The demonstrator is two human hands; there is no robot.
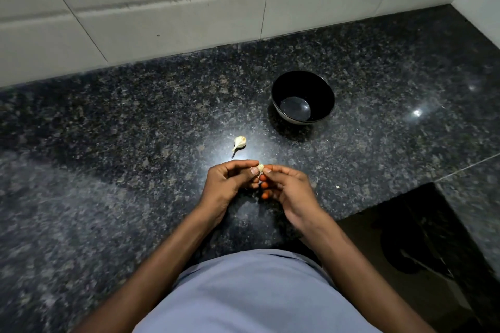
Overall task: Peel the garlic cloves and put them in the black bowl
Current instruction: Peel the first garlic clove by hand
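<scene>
A blue shirt (251, 295) is filling the foreground; the left hand (230, 184) and right hand (286, 188) are pinching a garlic clove (260, 168) between fingertips, over the counter (108, 143). The black bowl (303, 97) is sitting beyond, with a garlic piece (239, 142) lying just left.

Dim scene, bright glare pooling on the countertop (162, 105), edges warped.
</scene>
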